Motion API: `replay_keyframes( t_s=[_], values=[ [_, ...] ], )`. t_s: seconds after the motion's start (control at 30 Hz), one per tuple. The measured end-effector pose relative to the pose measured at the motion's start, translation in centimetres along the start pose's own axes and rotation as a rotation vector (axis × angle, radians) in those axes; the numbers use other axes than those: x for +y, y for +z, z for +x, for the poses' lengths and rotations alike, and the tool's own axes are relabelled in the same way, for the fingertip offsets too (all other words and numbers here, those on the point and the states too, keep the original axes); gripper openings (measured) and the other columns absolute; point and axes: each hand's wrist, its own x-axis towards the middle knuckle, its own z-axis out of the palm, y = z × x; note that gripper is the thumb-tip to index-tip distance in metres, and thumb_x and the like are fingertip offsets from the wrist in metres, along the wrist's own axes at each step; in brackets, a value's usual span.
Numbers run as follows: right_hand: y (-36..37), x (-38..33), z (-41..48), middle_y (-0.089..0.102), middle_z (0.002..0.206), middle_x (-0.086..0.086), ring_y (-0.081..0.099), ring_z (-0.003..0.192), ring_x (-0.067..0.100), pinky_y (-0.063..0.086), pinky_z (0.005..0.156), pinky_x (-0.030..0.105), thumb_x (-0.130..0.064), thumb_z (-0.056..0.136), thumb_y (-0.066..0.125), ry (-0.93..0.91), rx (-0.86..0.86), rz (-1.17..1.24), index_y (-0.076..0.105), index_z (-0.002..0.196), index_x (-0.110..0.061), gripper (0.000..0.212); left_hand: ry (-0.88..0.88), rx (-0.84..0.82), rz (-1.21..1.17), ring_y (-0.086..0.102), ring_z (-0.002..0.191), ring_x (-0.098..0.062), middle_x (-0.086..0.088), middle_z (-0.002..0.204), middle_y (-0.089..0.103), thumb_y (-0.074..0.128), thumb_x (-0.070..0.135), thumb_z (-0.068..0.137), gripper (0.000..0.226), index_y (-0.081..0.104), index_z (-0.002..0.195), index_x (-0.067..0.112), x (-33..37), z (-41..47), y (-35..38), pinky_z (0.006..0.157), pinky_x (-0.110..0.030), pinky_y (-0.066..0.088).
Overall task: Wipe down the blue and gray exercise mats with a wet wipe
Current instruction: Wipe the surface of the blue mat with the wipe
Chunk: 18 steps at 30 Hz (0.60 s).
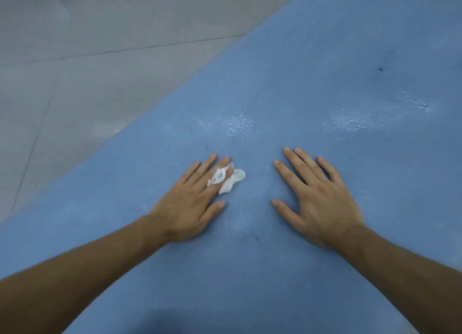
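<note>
step: blue mat (pixel 300 58) wipe under way | left hand (pixel 190 198) flat, fingers straight, pressed wet wipe (pixel 226 181) looped over forefinger | right hand (pixel 317 196) spread, bracing | next: likely push wipe toward whitish patches (pixel 237 126) ahead

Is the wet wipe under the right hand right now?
No, the wet wipe sits at the fingers of the left hand, while the right hand lies flat and bare on the blue mat.

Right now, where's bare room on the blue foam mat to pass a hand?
Free: strip between left hand and right hand; blue foam mat ahead of them up to the wet shiny patches; mat right of the right hand. Crowded: crumpled white wet wipe on the left hand.
</note>
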Motion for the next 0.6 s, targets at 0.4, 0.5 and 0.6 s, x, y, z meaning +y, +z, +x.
replay_keyframes(
  t_s=[0.4,0.5,0.6],
  values=[
    [0.0,0.0,0.0,0.019,0.172,0.000,0.015,0.159,0.017,0.016,0.128,0.046,-0.065,0.101,0.034,0.010,-0.014,0.007,0.032,0.162,-0.026,0.072,-0.169,0.022,0.017,-0.010,0.159,-0.011,0.013,0.173,-0.005,0.011,0.052,0.108,0.061,0.006,0.166,0.033,-2.0,1.9,-0.5,0.129,-0.039,0.000],
    [0.0,0.0,0.0,0.018,0.172,0.000,0.014,0.159,0.017,0.017,0.128,0.046,-0.065,0.101,0.034,0.011,-0.015,0.010,0.032,0.162,-0.026,0.072,-0.387,0.083,-0.046,-0.003,0.160,-0.018,0.008,0.174,0.000,0.016,0.049,0.110,0.059,0.010,0.166,0.030,-5.4,7.0,-2.6,0.128,-0.045,0.006],
    [0.0,0.0,0.0,0.017,0.173,0.001,0.013,0.159,0.017,0.017,0.127,0.047,-0.065,0.101,0.033,0.012,-0.011,0.010,0.031,0.162,-0.026,0.073,-0.564,0.146,-0.118,0.001,0.159,-0.024,0.004,0.174,0.005,0.020,0.046,0.111,0.057,0.014,0.164,0.027,-6.3,12.0,-4.0,0.126,-0.049,0.008]
  ],
)
